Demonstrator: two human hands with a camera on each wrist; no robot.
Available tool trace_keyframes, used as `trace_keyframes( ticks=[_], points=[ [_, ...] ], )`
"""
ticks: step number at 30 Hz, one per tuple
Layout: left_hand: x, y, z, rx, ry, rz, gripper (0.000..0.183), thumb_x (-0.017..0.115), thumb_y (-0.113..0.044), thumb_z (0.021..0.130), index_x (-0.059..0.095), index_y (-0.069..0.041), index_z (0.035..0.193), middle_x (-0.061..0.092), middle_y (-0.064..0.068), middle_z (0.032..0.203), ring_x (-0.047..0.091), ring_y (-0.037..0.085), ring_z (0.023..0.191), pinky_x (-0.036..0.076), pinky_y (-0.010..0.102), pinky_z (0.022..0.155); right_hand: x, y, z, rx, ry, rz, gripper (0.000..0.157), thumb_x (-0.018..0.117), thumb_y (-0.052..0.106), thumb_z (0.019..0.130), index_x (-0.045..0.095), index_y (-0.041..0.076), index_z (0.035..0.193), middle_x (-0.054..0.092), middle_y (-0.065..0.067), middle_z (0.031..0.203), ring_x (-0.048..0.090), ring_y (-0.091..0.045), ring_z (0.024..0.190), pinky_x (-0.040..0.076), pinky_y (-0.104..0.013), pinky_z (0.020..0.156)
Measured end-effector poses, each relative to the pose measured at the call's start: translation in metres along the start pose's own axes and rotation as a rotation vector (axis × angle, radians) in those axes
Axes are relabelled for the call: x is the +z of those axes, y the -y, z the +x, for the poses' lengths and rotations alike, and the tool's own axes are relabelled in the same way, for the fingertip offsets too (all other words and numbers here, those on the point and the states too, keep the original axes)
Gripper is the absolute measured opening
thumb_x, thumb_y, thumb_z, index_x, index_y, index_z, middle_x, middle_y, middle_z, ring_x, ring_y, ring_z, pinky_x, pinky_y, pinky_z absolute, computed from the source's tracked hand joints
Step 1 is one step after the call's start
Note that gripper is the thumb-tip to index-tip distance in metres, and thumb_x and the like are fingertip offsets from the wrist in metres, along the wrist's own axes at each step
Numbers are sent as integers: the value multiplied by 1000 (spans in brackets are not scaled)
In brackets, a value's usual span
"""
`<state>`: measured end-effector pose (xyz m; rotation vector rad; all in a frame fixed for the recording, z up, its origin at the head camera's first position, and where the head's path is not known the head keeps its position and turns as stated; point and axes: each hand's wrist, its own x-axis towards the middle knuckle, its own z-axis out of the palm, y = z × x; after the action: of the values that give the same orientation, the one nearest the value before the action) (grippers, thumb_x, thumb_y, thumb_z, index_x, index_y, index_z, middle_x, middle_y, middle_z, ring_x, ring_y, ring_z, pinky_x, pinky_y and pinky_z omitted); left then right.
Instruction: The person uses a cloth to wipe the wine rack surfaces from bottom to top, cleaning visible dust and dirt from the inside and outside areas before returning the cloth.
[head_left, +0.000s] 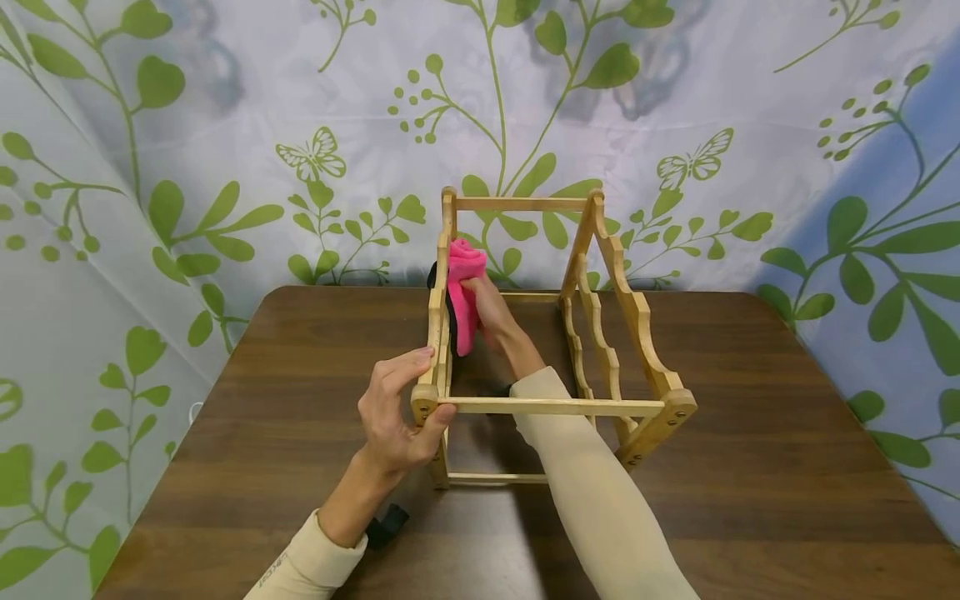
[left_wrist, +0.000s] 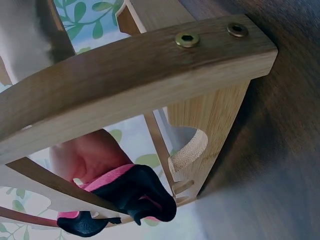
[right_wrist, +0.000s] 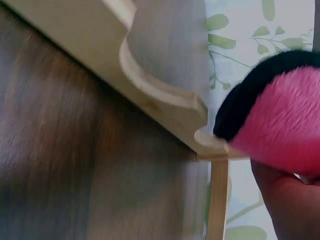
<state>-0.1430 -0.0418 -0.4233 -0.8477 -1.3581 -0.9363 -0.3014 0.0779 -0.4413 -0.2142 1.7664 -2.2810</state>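
A light wooden rack with scalloped side rails stands on the table. My left hand grips its near left corner post, with the thumb on the front crossbar and the fingers on the side rail. Inside the frame, my right hand holds a fluffy pink cloth with a black side against the left rails. Part of the cloth's black side pokes out between the rails in the left wrist view. The right wrist view shows the pink pile above the right hand.
The dark brown wooden table extends on both sides of the rack. Below the left wrist is a black object, its kind unclear. A white curtain with green leaves and butterflies hangs right behind the table's far edge.
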Motion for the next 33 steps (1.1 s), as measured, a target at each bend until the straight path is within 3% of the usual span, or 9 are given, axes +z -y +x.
trace_keyframes(
  ticks=[7,12,16,22,29,33],
  points=[
    [-2,2,2,-10,-3,1,50,64,-34,95,58,15,94,61,26,88,64,38,81,55,30,82,-1,-3,-18,-2,62,-40,40,43,17,99,39,13,139,56,-10,115,59,-21,97,50,-37,79],
    [-4,3,2,-25,29,-1,50,63,-35,96,57,15,96,61,27,91,64,37,84,54,29,84,-1,-5,-44,0,98,-84,54,46,17,98,32,18,150,52,-12,124,57,-20,100,52,-35,76],
    [-4,5,2,-40,53,2,51,62,-36,97,56,15,97,61,27,93,64,37,86,54,29,85,-1,-6,-68,-2,183,-83,57,46,14,99,25,17,152,50,-13,125,59,-19,97,53,-30,74],
    [-3,11,-1,-32,51,32,51,61,-36,97,56,14,98,61,27,94,64,36,84,54,28,85,2,-4,-91,17,328,-68,62,46,10,99,17,15,154,44,-13,132,55,-15,105,49,-27,85],
    [-1,19,-3,-40,48,9,51,62,-36,97,56,15,99,61,28,95,63,37,84,54,29,85,-9,-1,-121,89,522,-219,70,57,19,99,13,18,153,38,-16,139,55,-23,108,52,-38,81],
    [2,23,-3,-44,39,5,52,63,-37,96,57,14,99,61,28,95,63,37,84,54,29,85,-12,2,-126,108,542,-267,71,65,21,93,19,14,147,38,-16,136,54,-26,110,53,-42,81]
  ],
)
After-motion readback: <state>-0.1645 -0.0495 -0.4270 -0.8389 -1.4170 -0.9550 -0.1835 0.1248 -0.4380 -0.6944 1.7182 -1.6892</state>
